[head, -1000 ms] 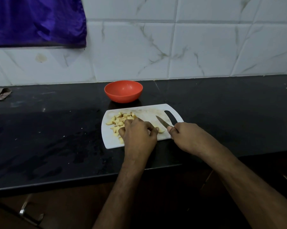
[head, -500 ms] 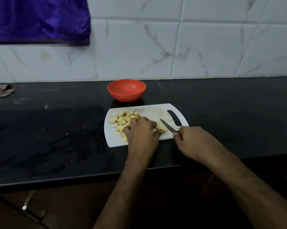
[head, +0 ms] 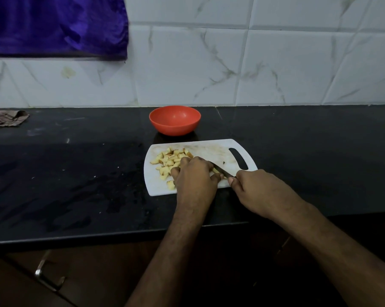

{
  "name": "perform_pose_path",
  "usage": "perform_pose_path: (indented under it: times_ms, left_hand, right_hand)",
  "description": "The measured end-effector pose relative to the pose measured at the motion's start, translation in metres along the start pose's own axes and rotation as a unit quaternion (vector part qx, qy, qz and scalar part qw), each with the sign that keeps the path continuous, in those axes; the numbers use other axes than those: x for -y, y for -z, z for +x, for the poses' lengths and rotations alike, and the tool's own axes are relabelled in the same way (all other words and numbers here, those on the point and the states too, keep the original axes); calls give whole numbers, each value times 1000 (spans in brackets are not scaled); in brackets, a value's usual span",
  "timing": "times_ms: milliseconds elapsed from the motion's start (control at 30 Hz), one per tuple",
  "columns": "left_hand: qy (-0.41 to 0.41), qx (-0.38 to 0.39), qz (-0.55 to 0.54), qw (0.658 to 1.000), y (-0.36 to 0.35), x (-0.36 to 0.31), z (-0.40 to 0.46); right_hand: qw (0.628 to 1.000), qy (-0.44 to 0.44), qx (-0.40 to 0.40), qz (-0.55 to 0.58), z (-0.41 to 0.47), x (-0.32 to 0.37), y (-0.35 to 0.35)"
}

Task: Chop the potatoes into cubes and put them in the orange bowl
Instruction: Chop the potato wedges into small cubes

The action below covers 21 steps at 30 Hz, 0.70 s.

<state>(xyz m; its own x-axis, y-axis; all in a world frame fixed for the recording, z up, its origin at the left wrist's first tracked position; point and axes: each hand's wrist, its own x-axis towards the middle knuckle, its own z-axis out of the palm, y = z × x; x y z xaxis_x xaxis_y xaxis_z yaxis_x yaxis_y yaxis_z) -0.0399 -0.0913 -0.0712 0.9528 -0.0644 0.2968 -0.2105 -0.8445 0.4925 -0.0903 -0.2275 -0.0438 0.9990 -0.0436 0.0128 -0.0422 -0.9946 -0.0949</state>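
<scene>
Pale yellow potato cubes (head: 169, 161) lie on the white plastic chopping board (head: 156, 185), beside the left hand (head: 194, 177) with curled fingers pressing a hidden piece; right hand (head: 256, 188) grips the steel knife (head: 222, 171); round orange bowl (head: 174, 120) sits just behind

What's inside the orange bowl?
The bowl looks empty as far as its inside shows; the near wall hides part of the bottom. The potato cubes are all on the board.

Knife (head: 223, 171) blade now closer against left hand (head: 194, 175), lower over potato piece.
</scene>
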Motion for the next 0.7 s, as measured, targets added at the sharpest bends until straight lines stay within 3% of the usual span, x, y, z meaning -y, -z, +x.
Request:
perform_pose_path:
  times_ms: [367,700]
  left_hand:
    - [21,2,-15,1000,-1,1,2]
    - [30,-1,-23,999,-3,0,2]
  right_hand:
    - [996,19,-8,-88,-3,11,-1]
    - [994,14,61,-93,6,21,15]
